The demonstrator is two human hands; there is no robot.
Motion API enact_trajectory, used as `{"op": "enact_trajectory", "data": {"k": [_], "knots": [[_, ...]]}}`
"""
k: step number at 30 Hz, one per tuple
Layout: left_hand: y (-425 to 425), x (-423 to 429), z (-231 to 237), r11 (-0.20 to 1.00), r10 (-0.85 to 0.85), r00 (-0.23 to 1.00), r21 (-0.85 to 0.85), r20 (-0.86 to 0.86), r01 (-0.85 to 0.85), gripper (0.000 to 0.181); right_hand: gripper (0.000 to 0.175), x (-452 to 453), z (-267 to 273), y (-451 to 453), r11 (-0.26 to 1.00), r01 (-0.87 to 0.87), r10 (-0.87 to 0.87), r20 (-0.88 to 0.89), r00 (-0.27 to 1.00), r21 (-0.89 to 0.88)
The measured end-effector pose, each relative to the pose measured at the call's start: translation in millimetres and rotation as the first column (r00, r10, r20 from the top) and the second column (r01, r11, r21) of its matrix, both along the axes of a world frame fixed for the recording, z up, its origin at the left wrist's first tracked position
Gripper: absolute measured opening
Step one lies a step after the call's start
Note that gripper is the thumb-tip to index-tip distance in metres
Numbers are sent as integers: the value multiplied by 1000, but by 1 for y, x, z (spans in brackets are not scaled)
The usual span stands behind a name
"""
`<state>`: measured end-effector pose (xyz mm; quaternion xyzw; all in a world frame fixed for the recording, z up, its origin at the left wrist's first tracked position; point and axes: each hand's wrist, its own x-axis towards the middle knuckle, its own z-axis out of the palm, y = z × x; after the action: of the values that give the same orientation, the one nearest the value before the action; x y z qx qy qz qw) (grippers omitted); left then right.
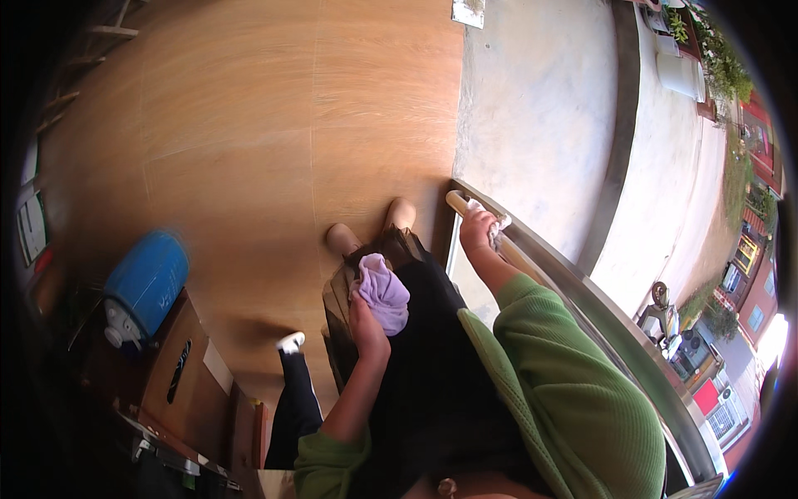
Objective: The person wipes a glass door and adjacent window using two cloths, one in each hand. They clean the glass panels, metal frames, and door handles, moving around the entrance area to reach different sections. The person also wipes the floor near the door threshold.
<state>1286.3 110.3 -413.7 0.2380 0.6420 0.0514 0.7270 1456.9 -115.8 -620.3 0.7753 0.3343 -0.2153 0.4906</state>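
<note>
A crumpled lavender cloth (381, 296) is gripped in my left hand (369, 327), in front of my dark clothing. My right hand (477, 229) reaches forward and is closed around a pale, whitish cloth (495, 232), pressed against a tubular bar handle (457, 201). The bar runs along a metal-framed door or panel (580, 280) on my right, and its end sticks out just beyond my hand. How much of the bar the cloth covers is hidden by my fingers.
A blue water-cooler bottle (148, 280) lies on brown wooden furniture (181, 368) at left. Behind it shows another person's leg with a white shoe (291, 342). A grey threshold strip (614, 156) borders the pale floor; outside stand a white bucket (681, 75) and a parked motorbike (661, 321).
</note>
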Motion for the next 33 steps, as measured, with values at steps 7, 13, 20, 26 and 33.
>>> {"op": "enact_trajectory", "data": {"k": [7, 13, 20, 26, 33], "knots": [[7, 0, -47, 998, -22, 1000, -67, -9, 22, 48, 47, -4, -101, 21, 992, -1, -10, -86, 996, -127], [11, -6, -62, 992, -90, 995, -84, 40, 93, 50, 42, 98, -88, 52, 864, 503, -421, -577, 700, -21], [2, -21, -76, 994, -13, 997, -108, 77, 21, 52, 45, 138, -78, -1, 889, 435, -400, -706, 584, -144], [-2, -27, -69, 994, -84, 992, -68, 96, 90, 50, 27, 131, -15, -36, 838, 537, -269, -781, 564, 98], [2, 1, -59, 999, 18, 983, -49, 180, -9, 51, 8, 134, 186, -26, 832, 555, -224, -902, 370, 21]]}}
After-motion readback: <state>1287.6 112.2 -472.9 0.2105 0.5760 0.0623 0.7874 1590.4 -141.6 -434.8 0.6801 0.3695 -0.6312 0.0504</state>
